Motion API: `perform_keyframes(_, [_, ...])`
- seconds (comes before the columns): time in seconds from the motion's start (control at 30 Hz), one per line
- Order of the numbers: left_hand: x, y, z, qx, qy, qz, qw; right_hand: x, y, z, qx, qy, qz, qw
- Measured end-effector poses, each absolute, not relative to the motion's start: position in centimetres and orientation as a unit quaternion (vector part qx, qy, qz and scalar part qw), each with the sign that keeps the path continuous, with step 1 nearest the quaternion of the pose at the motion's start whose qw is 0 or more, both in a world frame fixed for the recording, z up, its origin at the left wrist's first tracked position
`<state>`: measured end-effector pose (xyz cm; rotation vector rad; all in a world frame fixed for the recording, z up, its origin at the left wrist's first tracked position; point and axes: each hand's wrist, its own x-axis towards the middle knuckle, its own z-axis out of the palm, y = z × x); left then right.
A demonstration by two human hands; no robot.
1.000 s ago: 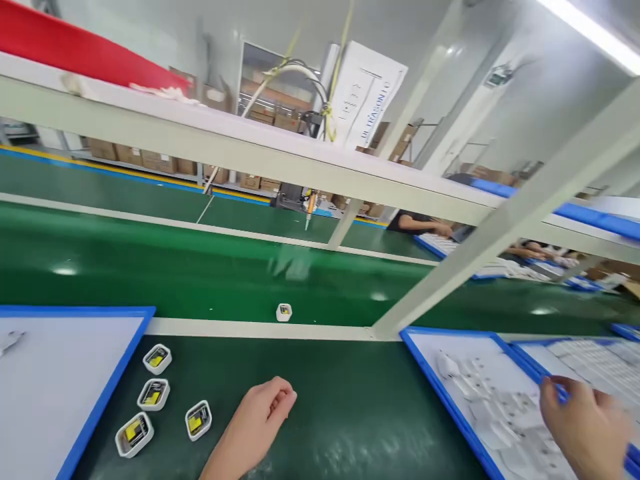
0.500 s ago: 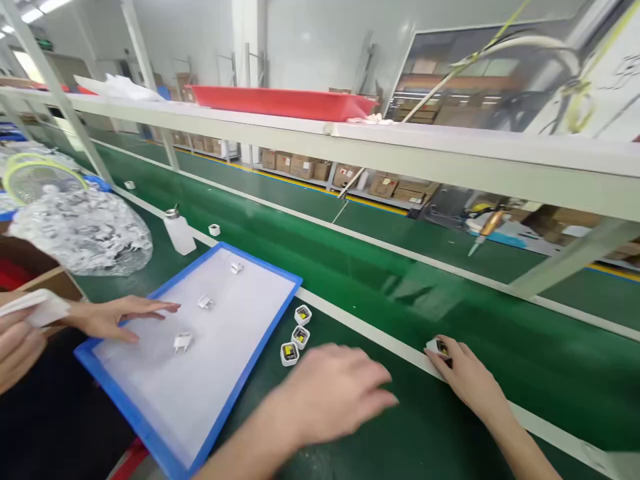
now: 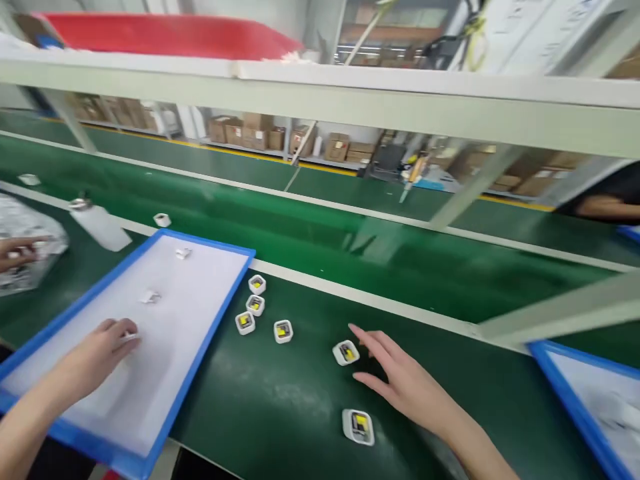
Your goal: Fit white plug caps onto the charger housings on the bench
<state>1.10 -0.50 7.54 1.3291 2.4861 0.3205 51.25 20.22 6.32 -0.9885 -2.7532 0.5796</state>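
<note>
My left hand [image 3: 103, 353] is over the blue-framed white tray [image 3: 207, 313], its thumb and fingers pinched on a small white two-pin plug piece [image 3: 131, 337], mostly covered by the fingertips. Two more white plug pieces lie farther up the tray, one near the middle [image 3: 151, 297] and one near the far end [image 3: 183, 253]. My right hand [image 3: 400, 380] is open, thumb and fingers apart, just right of a white square housing [image 3: 346, 353] with dark and yellow parts inside. A similar housing [image 3: 358, 427] sits nearer me. Another [image 3: 283, 331] stands beside a group of three housings [image 3: 255, 305].
A co-worker's hand [image 3: 20, 253] is at a clear bag of white parts [image 3: 43, 270] on the far left. A white bottle [image 3: 103, 225] leans behind the tray. A second blue-framed tray [image 3: 575, 387] is at right. A shelf beam [image 3: 320, 107] crosses above the green belt.
My view has turned right and down. My left hand has moved left onto the tray and gripped a plug piece. My right hand has let go of a housing and opened.
</note>
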Motion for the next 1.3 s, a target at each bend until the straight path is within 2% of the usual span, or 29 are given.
perform_keyframes(0.1, [7.3, 0.8, 8.2, 0.464, 0.828, 0.252, 0.190, 51.6, 17.8, 8.3, -0.363, -0.895, 0.211, 0.154])
perform_keyframes(0.2, [18.1, 3.3, 8.9, 0.482, 0.709, 0.370, 0.357, 49.9, 14.8, 9.4, -0.268, -0.920, 0.221, 0.181])
perform_keyframes(0.27, [24.9, 4.9, 8.9, 0.463, 0.627, 0.388, 0.491, 48.7, 13.2, 9.4, -0.193, -0.947, 0.189, 0.173])
perform_keyframes(0.37, [30.4, 6.3, 8.6, 0.463, 0.561, 0.388, 0.566, 48.4, 12.3, 8.5, -0.189, -0.944, 0.157, 0.219])
perform_keyframes(0.47, [30.4, 6.9, 8.3, 0.504, 0.481, 0.355, 0.624, 49.7, 12.7, 7.5, -0.262, -0.887, 0.247, 0.291])
perform_keyframes(0.53, [29.3, 7.8, 7.7, 0.544, 0.467, 0.342, 0.607, 50.5, 13.4, 6.8, -0.317, -0.820, 0.354, 0.321])
perform_keyframes(0.63, [28.4, 10.3, 5.9, 0.618, 0.520, 0.331, 0.488, 51.1, 14.8, 5.8, -0.373, -0.708, 0.486, 0.351])
perform_keyframes(0.77, [29.4, 13.5, 3.0, 0.700, 0.542, 0.267, 0.381, 51.0, 16.5, 5.3, -0.409, -0.652, 0.532, 0.354])
perform_keyframes(0.87, [30.7, 14.5, 1.5, 0.718, 0.564, 0.256, 0.317, 50.7, 17.2, 5.9, -0.431, -0.694, 0.491, 0.301])
perform_keyframes(1.07, [32.0, 14.3, 0.1, 0.717, 0.617, 0.243, 0.213, 48.8, 17.6, 6.9, -0.399, -0.850, 0.308, 0.151])
perform_keyframes(1.17, [31.4, 14.1, 0.0, 0.724, 0.598, 0.258, 0.226, 48.1, 17.8, 7.5, -0.377, -0.874, 0.281, 0.121])
perform_keyframes(1.3, [30.4, 14.2, 0.2, 0.698, 0.577, 0.306, 0.294, 48.0, 17.9, 8.7, -0.352, -0.900, 0.240, 0.088])
